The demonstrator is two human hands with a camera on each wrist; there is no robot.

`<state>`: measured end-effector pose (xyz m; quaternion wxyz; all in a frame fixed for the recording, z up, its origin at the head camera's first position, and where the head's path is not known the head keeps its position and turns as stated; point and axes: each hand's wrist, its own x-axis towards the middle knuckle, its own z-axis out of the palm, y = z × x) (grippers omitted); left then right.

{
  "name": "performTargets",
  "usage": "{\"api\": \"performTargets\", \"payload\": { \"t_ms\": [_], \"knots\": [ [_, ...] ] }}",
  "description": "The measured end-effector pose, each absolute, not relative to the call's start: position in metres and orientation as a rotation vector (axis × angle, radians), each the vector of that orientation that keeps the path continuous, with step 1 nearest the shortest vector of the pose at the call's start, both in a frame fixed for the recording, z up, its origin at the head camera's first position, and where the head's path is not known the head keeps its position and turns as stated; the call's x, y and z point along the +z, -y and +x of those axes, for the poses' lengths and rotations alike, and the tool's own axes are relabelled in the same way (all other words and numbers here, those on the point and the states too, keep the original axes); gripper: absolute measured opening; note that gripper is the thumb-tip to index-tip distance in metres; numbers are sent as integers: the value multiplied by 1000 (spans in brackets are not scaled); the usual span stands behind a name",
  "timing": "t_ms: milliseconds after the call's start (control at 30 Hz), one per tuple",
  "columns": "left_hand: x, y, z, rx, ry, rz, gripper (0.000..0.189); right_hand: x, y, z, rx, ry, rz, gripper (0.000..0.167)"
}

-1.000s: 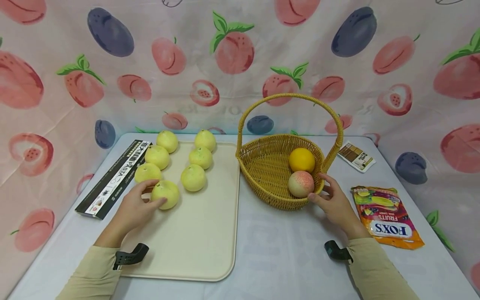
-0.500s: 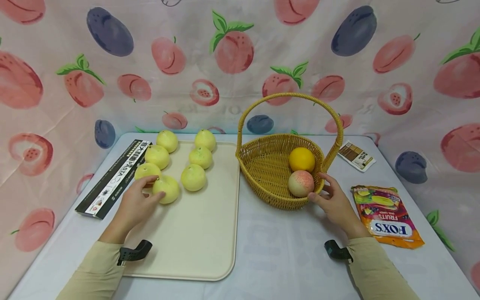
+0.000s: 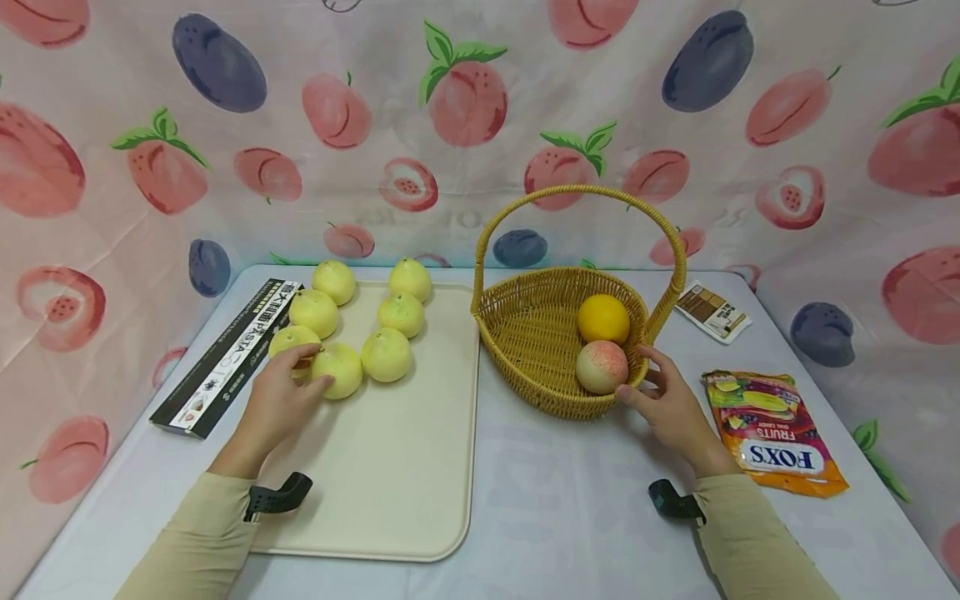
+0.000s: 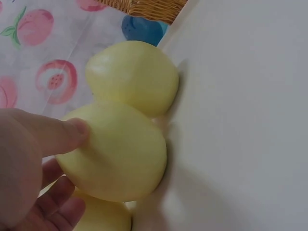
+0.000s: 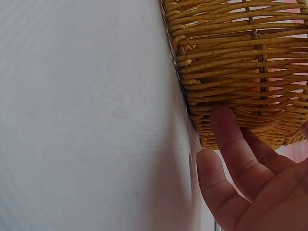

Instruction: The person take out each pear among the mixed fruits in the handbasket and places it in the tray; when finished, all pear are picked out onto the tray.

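Observation:
My left hand [image 3: 279, 400] pinches a pale yellow-green round fruit [image 3: 337, 371] with a slightly tapered top, low over a cream tray [image 3: 375, 500]. In the left wrist view the thumb presses this fruit [image 4: 115, 154], with the other fingers partly behind it. It sits right beside another such fruit [image 3: 387, 355]. Several more of the kind stand in two rows on the tray's far left part. On the right, my right hand [image 3: 671, 408] grips the near right side of a wicker basket [image 3: 525, 383], fingers against its outer wall. Inside lie an orange [image 3: 603, 318] and a peach [image 3: 602, 367].
A black-and-white pasta box [image 3: 228, 358] lies along the tray's left edge. Right of the basket are a small white-and-brown packet [image 3: 712, 312] and a Fox's candy bag [image 3: 772, 433]. The basket's tall handle [image 3: 577, 190] arches upward. A fruit-print cloth hangs behind.
My left hand has moved the pale yellow-green fruit a little away from me and rightward, closer to the right-hand row. My right hand and the basket have stayed put.

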<state>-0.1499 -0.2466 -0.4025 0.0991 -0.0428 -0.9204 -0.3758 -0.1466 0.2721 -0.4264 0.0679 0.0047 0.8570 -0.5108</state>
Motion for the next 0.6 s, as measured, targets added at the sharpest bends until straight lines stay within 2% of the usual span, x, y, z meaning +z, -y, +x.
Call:
{"api": "performTargets", "payload": {
  "t_ms": [600],
  "knots": [
    [-399, 240, -159, -1061, 2744, -81, 53, -424, -273, -147, -1497, -2581, 43, 92]
  ]
}}
